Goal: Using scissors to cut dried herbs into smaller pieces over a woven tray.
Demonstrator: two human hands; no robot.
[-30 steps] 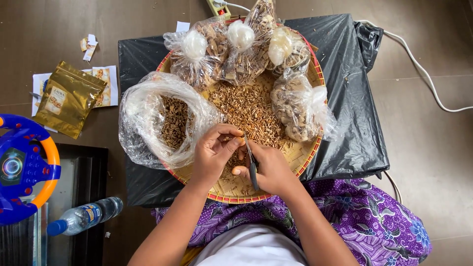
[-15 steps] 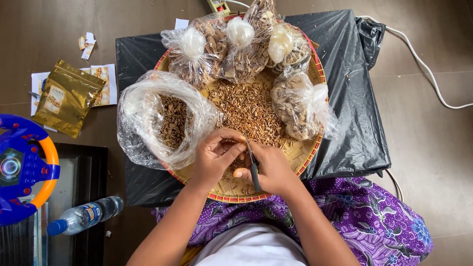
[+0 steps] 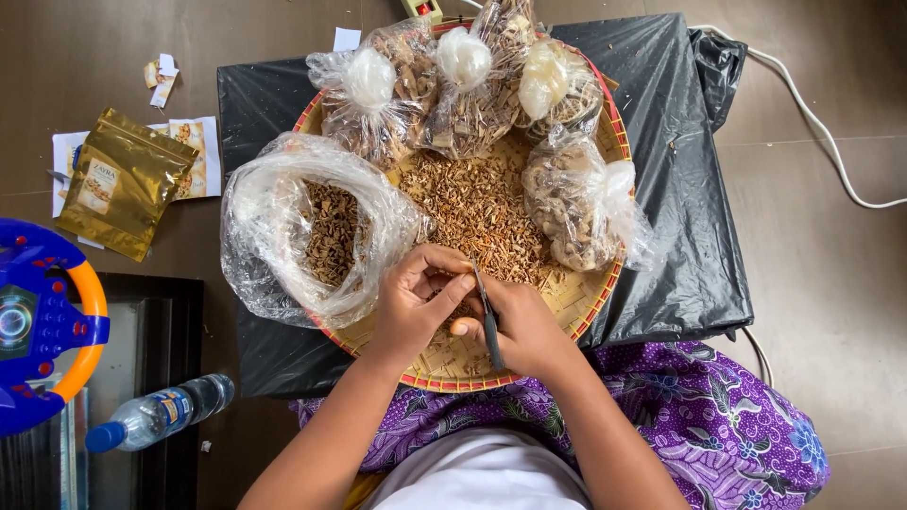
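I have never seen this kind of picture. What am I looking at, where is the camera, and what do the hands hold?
The camera sits on a person's head and looks down, so you see their own two arms. No machine is here. A round woven tray rests on a black plastic sheet. On it lie brown dried pieces, an open clear bag and several tied bags. The right hand holds a thin dark blade. The left hand pinches something small that I cannot make out. Nearby lie a gold pouch, a bottle and a blue toy.
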